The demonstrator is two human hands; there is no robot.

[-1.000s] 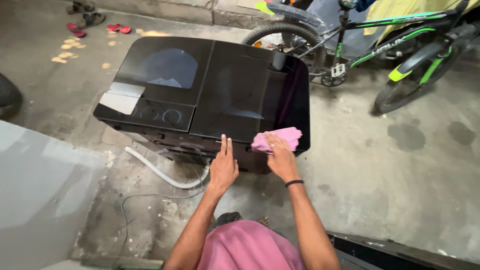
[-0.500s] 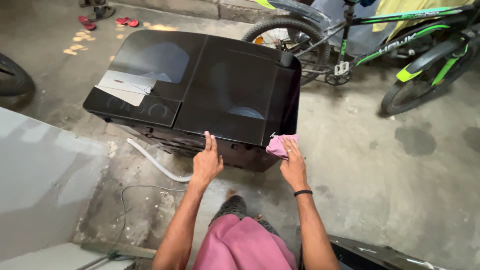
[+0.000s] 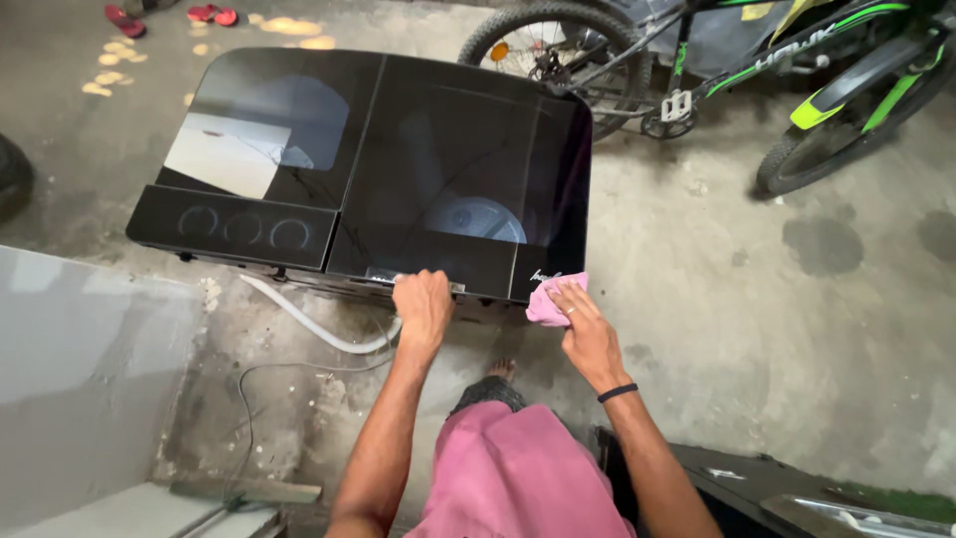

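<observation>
Most of the pink cloth (image 3: 551, 300) is tucked under the right hand (image 3: 588, 334) fingers (image 3: 570, 300). Left hand (image 3: 422, 304) fingertips curl out of sight over the black machine (image 3: 398, 159) edge. Bicycle (image 3: 717, 75) is cropped up top.

Pink cloth (image 3: 546, 302) crumpled at near right corner of glossy black washing machine (image 3: 438, 169)
</observation>
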